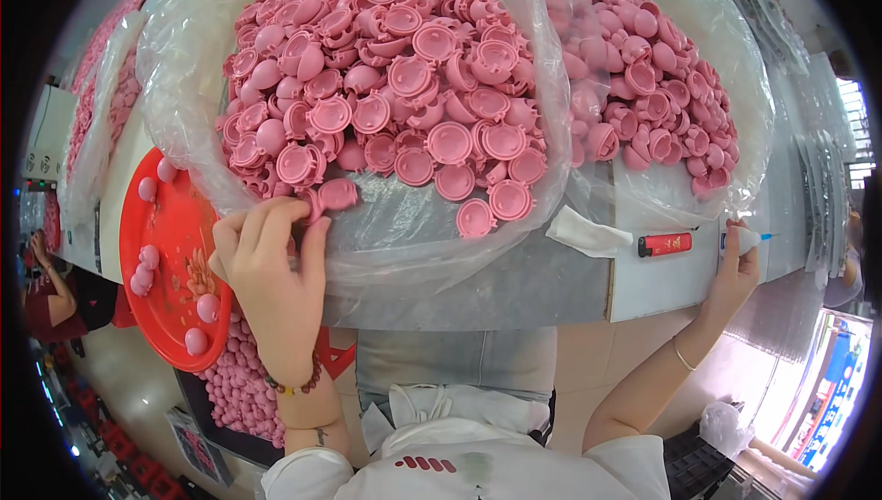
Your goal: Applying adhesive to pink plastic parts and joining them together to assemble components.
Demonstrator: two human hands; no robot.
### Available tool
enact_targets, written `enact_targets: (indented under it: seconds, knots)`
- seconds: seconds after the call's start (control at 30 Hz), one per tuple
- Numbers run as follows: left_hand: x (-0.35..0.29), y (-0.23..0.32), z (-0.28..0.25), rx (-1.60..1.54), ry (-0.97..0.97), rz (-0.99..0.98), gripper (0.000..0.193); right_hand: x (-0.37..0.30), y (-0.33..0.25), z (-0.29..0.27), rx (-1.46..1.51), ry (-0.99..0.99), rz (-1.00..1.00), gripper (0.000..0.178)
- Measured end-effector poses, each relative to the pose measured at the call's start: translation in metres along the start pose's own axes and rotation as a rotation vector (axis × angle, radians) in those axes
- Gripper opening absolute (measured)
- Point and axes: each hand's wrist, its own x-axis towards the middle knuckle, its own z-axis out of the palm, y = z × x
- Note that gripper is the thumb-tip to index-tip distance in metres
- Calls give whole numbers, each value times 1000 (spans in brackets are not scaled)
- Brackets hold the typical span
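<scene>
My left hand (271, 266) is closed at the front edge of a big heap of pink plastic half-shells (404, 77). Its thumb and fingertips pinch a pink half-shell (336, 194), partly hidden behind them. Many pieces in the heap show round hollow faces, and others show smooth domes. Over on the right, my right hand (733, 275) is wrapped round a small white squeeze bottle (742, 239) with a thin blue nozzle pointing right. Most of the bottle's body is covered by the fingers.
Clear plastic bags (441, 266) lie opened under the heap and a second pink heap (643, 86). A red oval tray (165, 316) with several pink balls sits left, above a bin of pink balls (241, 380). A red lighter (665, 244) and white tissue (588, 233) lie right.
</scene>
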Motion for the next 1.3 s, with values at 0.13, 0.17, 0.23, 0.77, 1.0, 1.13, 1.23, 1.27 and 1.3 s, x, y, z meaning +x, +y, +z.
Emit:
enact_targets:
  seconds: [0.13, 0.17, 0.23, 0.77, 1.0, 1.13, 1.23, 1.27, 1.3]
  knots:
    - [0, 4, -3, -129, 43, -10, 17, -25, -21, 5, 165, 175, -74, 40]
    - [-4, 9, -4, -250, 63, 49, 17, -39, -26, 5, 305, 227, -84, 43]
    - [-11, 23, -11, -535, -4, 200, 18, -73, -35, 2, 548, -27, -174, 54]
    - [-31, 64, 24, -1599, -745, -156, 43, -146, -108, 85, 1077, -944, -32, 33]
    - [-27, 54, 25, -1924, -913, -177, 46, -147, -110, 73, 966, -611, 192, 46]
    - [-29, 56, 22, -1990, -922, -324, 45, -138, -96, 78, 774, -508, -132, 47]
    - [-31, 53, 25, -1992, -938, -343, 45, -130, -94, 84, 718, -373, -527, 56]
    - [-31, 52, 27, -2008, -928, -278, 45, -127, -97, 82, 821, -435, -549, 57]
    - [-30, 53, 29, -2022, -918, -212, 46, -125, -102, 80, 923, -497, -570, 57]
